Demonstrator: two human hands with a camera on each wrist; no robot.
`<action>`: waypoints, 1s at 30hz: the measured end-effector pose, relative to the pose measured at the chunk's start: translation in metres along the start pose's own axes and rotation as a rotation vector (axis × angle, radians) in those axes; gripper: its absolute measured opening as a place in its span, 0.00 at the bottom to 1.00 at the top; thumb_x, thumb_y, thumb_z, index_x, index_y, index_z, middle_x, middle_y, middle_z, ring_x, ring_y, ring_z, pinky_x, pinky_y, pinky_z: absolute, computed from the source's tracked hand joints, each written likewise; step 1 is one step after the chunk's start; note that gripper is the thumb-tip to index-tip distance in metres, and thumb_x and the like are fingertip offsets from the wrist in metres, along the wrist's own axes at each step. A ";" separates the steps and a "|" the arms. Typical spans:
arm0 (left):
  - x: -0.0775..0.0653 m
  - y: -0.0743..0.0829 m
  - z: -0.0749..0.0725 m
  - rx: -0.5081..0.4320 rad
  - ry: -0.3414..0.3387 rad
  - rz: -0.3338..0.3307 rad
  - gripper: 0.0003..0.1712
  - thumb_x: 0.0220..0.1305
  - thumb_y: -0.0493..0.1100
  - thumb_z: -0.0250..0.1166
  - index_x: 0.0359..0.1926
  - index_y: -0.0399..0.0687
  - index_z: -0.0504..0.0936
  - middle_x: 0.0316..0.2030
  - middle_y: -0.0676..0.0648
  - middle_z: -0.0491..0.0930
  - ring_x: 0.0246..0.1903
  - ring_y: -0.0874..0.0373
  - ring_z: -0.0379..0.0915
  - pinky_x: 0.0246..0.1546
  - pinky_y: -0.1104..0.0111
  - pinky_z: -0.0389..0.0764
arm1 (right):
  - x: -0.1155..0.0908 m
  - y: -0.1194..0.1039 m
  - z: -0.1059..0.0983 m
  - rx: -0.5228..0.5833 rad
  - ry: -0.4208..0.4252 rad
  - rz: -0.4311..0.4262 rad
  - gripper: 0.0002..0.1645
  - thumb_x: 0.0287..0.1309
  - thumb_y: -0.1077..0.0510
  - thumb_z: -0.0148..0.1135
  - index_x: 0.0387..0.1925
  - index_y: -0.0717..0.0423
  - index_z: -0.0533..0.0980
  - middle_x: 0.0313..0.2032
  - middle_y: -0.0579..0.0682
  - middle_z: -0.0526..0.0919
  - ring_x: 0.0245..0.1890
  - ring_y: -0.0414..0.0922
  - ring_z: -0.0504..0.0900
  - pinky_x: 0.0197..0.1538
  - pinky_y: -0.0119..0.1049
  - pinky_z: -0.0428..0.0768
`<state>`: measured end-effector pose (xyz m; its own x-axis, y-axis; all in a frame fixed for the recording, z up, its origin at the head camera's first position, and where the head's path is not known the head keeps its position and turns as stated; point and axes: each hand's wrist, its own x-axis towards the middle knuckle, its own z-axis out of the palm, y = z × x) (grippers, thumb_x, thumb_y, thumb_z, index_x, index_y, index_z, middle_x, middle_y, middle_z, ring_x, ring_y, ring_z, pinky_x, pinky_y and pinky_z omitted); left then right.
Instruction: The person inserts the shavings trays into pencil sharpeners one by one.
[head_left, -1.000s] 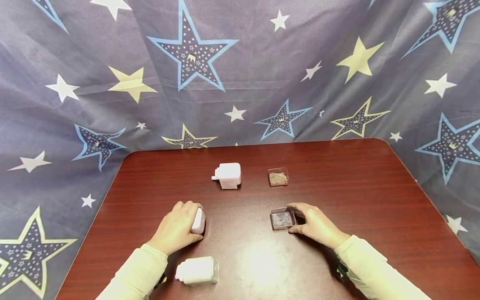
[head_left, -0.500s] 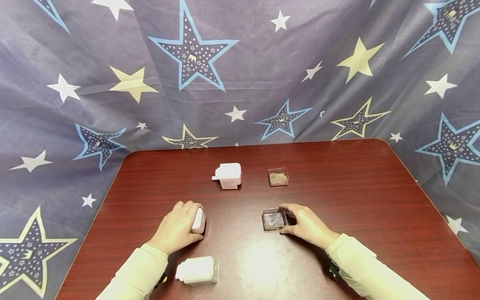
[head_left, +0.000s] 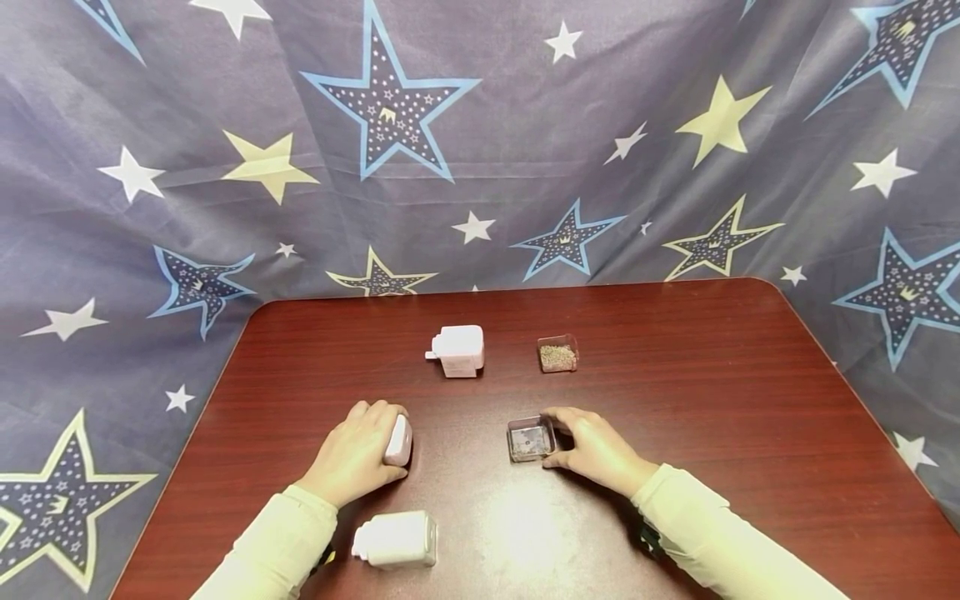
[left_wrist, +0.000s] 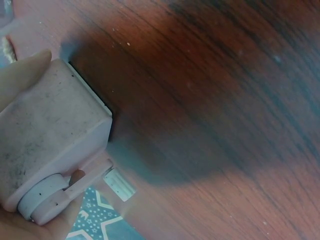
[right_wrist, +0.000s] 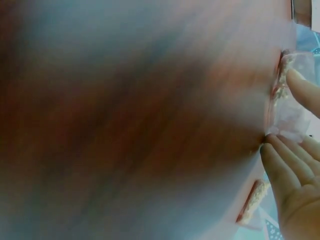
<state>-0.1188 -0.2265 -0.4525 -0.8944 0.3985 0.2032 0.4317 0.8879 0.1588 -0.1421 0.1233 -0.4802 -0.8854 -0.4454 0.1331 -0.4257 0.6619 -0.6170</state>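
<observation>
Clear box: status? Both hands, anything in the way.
Right hand grips clear box. Left hand holds white container. Second white container nearer the person, off the line between hands.

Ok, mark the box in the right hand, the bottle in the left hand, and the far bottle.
Held box (head_left: 530,457): head view, near wall.
Held bottle (left_wrist: 50,122): left wrist view, broad flat face.
Far bottle (head_left: 461,350): head view, mid body.
</observation>
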 end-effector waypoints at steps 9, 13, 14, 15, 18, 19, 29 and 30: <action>0.002 0.001 0.000 -0.002 0.001 0.003 0.39 0.27 0.48 0.82 0.46 0.42 0.77 0.36 0.47 0.75 0.37 0.48 0.68 0.30 0.55 0.78 | 0.008 -0.010 0.006 0.018 -0.011 -0.006 0.41 0.39 0.54 0.78 0.57 0.67 0.78 0.54 0.62 0.84 0.54 0.59 0.83 0.58 0.54 0.77; 0.001 0.000 0.000 0.001 0.004 0.007 0.40 0.27 0.48 0.82 0.46 0.42 0.77 0.36 0.47 0.75 0.36 0.48 0.68 0.30 0.55 0.78 | 0.011 -0.014 0.009 0.029 -0.017 -0.010 0.42 0.39 0.53 0.79 0.58 0.66 0.78 0.54 0.62 0.85 0.54 0.59 0.83 0.58 0.54 0.77; 0.001 0.000 0.000 0.001 0.005 0.008 0.40 0.27 0.48 0.82 0.46 0.42 0.77 0.36 0.47 0.75 0.36 0.48 0.68 0.31 0.55 0.78 | 0.012 -0.014 0.010 0.030 -0.019 -0.010 0.42 0.39 0.53 0.79 0.58 0.66 0.78 0.54 0.62 0.85 0.54 0.59 0.83 0.58 0.54 0.77; 0.001 0.000 0.000 0.001 0.006 0.008 0.40 0.27 0.48 0.83 0.46 0.42 0.77 0.36 0.47 0.75 0.36 0.48 0.68 0.31 0.55 0.78 | 0.012 -0.015 0.011 0.031 -0.021 -0.011 0.42 0.38 0.53 0.79 0.58 0.66 0.78 0.54 0.62 0.85 0.54 0.59 0.83 0.59 0.54 0.77; 0.002 0.000 0.000 -0.001 0.006 0.006 0.40 0.27 0.48 0.83 0.46 0.42 0.77 0.36 0.47 0.76 0.37 0.48 0.68 0.30 0.55 0.78 | 0.014 -0.018 0.013 0.033 -0.027 -0.013 0.43 0.38 0.53 0.79 0.58 0.67 0.77 0.54 0.63 0.84 0.53 0.59 0.83 0.59 0.55 0.77; 0.002 0.000 0.000 -0.002 0.005 0.005 0.40 0.27 0.48 0.83 0.46 0.42 0.77 0.37 0.47 0.76 0.37 0.48 0.68 0.30 0.55 0.78 | 0.015 -0.019 0.014 0.033 -0.030 -0.015 0.43 0.38 0.53 0.79 0.58 0.67 0.77 0.54 0.63 0.84 0.53 0.60 0.83 0.59 0.55 0.77; 0.000 -0.001 0.001 0.001 0.005 0.003 0.39 0.28 0.48 0.82 0.46 0.43 0.77 0.36 0.47 0.76 0.37 0.48 0.68 0.31 0.55 0.78 | 0.024 -0.027 0.024 0.035 -0.058 -0.034 0.42 0.38 0.54 0.79 0.58 0.68 0.77 0.53 0.64 0.84 0.53 0.59 0.83 0.59 0.55 0.77; 0.000 -0.001 0.001 0.002 0.006 0.004 0.39 0.28 0.48 0.82 0.46 0.43 0.77 0.36 0.47 0.76 0.37 0.48 0.68 0.31 0.55 0.78 | 0.025 -0.029 0.025 0.031 -0.065 -0.035 0.42 0.39 0.54 0.79 0.58 0.68 0.77 0.54 0.64 0.84 0.53 0.60 0.83 0.59 0.55 0.76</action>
<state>-0.1194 -0.2269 -0.4536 -0.8920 0.4004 0.2097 0.4348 0.8868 0.1566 -0.1470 0.0785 -0.4784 -0.8556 -0.5068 0.1051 -0.4493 0.6264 -0.6370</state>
